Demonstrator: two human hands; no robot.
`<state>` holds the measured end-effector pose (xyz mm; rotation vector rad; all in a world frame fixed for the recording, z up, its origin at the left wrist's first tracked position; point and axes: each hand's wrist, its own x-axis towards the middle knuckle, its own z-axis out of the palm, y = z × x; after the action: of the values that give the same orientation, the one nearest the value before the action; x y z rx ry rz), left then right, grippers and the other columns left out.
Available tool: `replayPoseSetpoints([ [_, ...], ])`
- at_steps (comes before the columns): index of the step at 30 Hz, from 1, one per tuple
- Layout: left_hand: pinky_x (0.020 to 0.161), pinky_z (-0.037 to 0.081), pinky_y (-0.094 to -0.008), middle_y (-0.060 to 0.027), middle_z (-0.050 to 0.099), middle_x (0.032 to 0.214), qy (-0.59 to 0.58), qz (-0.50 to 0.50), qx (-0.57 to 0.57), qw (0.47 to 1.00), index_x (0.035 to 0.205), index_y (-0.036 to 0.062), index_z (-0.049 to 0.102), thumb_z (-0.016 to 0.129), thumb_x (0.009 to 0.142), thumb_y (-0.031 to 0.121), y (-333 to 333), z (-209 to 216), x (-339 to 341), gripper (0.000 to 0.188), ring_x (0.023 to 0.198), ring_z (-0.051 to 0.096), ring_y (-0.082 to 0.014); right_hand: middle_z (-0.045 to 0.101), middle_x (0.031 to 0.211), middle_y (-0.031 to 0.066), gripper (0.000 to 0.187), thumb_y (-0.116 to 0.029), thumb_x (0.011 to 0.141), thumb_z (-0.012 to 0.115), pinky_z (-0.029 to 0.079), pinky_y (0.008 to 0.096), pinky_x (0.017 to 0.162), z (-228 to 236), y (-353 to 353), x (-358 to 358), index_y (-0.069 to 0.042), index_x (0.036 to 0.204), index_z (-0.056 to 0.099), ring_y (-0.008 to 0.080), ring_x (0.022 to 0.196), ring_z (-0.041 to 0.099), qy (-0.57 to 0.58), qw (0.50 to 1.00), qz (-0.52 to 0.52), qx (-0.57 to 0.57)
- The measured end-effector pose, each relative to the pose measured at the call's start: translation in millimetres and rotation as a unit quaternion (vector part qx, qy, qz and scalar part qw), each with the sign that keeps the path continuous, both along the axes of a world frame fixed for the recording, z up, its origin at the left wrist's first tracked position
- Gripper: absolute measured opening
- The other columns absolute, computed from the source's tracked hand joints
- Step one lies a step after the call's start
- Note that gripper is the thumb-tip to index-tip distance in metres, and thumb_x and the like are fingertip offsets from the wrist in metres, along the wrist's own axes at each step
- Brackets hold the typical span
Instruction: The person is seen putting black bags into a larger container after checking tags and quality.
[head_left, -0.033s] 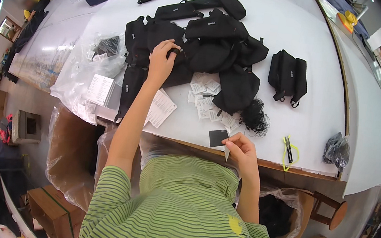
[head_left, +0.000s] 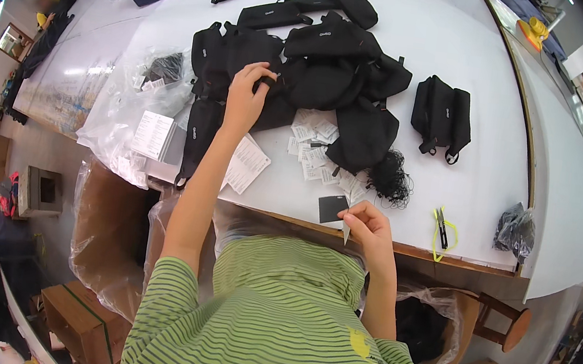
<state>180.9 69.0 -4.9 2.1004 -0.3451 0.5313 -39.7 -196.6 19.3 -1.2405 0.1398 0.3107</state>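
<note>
My left hand (head_left: 245,101) reaches over a heap of black fabric pouches (head_left: 319,76). Its fingers are curled round part of one black pouch (head_left: 250,46), and a dark bit shows between thumb and fingertips. Close to the table's front edge, my right hand (head_left: 369,231) pinches a thin pale hang tag (head_left: 346,231), seen nearly edge-on. A dark square card (head_left: 332,209) shows just left of those fingertips; whether it is joined to the held tag I cannot tell. Loose white tags (head_left: 313,152) and a tangle of black cords (head_left: 389,179) lie between my hands and the pouches.
Stacks of printed white cards (head_left: 153,134) lie left, by clear plastic bags (head_left: 115,109). At right are snips (head_left: 443,230) on a yellow cord, two upright black pouches (head_left: 441,117) and a bagged dark bundle (head_left: 515,230). Plastic-lined cartons (head_left: 107,232) stand below the table edge.
</note>
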Motion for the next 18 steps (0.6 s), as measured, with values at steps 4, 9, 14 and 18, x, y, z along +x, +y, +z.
replayPoseSetpoints([
  [4,0.097,0.041,-0.0338,-0.0117,0.064,0.114,0.040,-0.100,-0.078,0.991,0.097,0.0032,0.060,0.072,0.074,0.003,-15,22,-78,0.026,0.114,0.056,-0.0251,0.055,0.070,-0.0061,0.008,-0.009,0.088,0.063,0.028,0.0190,0.050,-6,19,17,-0.002,0.088,0.062,-0.0002,0.058,0.039,-0.058,0.997,-0.012,-0.044],
  [9,0.106,0.034,-0.0385,-0.0174,0.059,0.124,0.157,-0.134,-0.200,0.958,0.082,0.0033,0.049,0.079,0.065,0.001,-22,16,-151,0.035,0.129,0.044,-0.0300,0.045,0.058,-0.0055,0.007,-0.009,0.086,0.065,0.027,0.0216,0.049,7,49,38,-0.002,0.087,0.064,0.0021,0.054,0.036,-0.128,0.968,-0.001,-0.214],
  [14,0.111,0.024,-0.0451,-0.0115,0.056,0.131,0.070,-0.043,-0.008,0.997,0.059,0.0058,0.064,0.080,0.061,0.009,-23,14,-176,0.016,0.136,0.035,-0.0317,0.052,0.056,0.0017,0.009,-0.011,0.086,0.065,0.033,0.0243,0.047,3,63,35,-0.004,0.092,0.066,0.0075,0.048,0.042,-0.243,0.932,0.058,-0.261],
  [18,0.112,0.021,-0.0454,-0.0088,0.056,0.132,0.102,0.014,-0.043,0.994,0.074,0.0116,0.075,0.078,0.062,0.010,-23,13,-189,0.012,0.136,0.033,-0.0309,0.060,0.064,0.0047,0.009,-0.008,0.085,0.065,0.037,0.0240,0.047,14,62,31,-0.005,0.093,0.066,0.0104,0.048,0.048,-0.235,0.922,0.027,-0.307],
])
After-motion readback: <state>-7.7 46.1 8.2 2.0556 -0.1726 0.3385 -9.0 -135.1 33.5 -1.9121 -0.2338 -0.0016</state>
